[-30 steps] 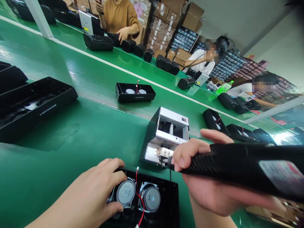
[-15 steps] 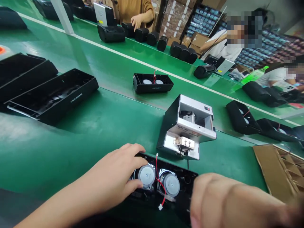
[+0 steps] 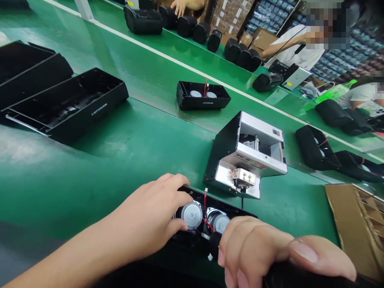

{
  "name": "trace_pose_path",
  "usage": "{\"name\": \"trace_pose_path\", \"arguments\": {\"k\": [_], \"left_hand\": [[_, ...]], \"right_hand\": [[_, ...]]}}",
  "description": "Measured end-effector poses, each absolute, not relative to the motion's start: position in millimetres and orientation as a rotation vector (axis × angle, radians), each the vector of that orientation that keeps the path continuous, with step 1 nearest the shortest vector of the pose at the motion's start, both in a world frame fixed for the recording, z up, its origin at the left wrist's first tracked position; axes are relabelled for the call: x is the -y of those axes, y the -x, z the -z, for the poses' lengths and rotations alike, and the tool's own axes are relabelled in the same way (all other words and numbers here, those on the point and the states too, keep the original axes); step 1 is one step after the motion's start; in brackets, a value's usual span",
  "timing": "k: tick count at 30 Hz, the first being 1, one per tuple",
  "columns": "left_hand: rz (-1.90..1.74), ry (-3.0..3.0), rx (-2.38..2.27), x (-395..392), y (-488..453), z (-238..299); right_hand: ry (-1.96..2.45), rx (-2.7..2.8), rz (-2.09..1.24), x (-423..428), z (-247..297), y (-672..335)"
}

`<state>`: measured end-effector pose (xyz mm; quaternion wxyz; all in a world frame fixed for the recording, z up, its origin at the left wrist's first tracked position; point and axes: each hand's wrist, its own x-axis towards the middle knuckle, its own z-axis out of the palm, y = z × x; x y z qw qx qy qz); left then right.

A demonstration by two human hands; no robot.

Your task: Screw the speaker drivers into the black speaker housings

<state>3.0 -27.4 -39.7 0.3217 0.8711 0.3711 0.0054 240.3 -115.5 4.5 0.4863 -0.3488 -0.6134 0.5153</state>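
In front of me lies an open black speaker housing [image 3: 192, 240] with two round silver-backed speaker drivers in it. My left hand [image 3: 159, 212] is closed around the left driver [image 3: 192, 215], fingers over the housing's far edge. Red wires with white plugs [image 3: 205, 190] run between the drivers. My right hand [image 3: 255, 252] is wrapped round a black electric screwdriver [image 3: 295, 276], whose dark nose points at the right driver [image 3: 220, 224]. That hand hides much of the housing's right part, and the screwdriver's tip cannot be made out.
A silver-and-black screw feeder [image 3: 249, 156] stands just beyond the housing. Another housing with drivers [image 3: 204, 96] lies farther back. Large black casings [image 3: 90, 104] are at left, a divided cardboard box [image 3: 348, 224] at right. Co-workers sit across the green table [image 3: 144, 148].
My right hand has come left and over the right driver, and the screwdriver in it now shows. My left hand keeps its hold. The whole view has shifted slightly.
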Motion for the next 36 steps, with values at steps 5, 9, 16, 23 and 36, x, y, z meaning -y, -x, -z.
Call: {"name": "trace_pose_path", "arguments": {"k": [5,9,16,23,36], "left_hand": [[-0.026,-2.278,-0.969,28,-3,39],[-0.029,-2.293,-0.963,30,-1,40],[-0.059,-2.339,-0.966,33,-1,43],[-0.025,-2.365,-0.977,36,0,41],[-0.219,-2.336,-1.032,42,12,64]], "right_hand": [[0.867,1.552,-1.27,111,-6,-238],[0.849,1.4,-1.079,121,14,-222],[0.951,1.476,-1.086,110,16,-207],[0.943,1.483,-1.068,93,10,-194],[0.842,1.48,-0.947,102,50,-196]]}}
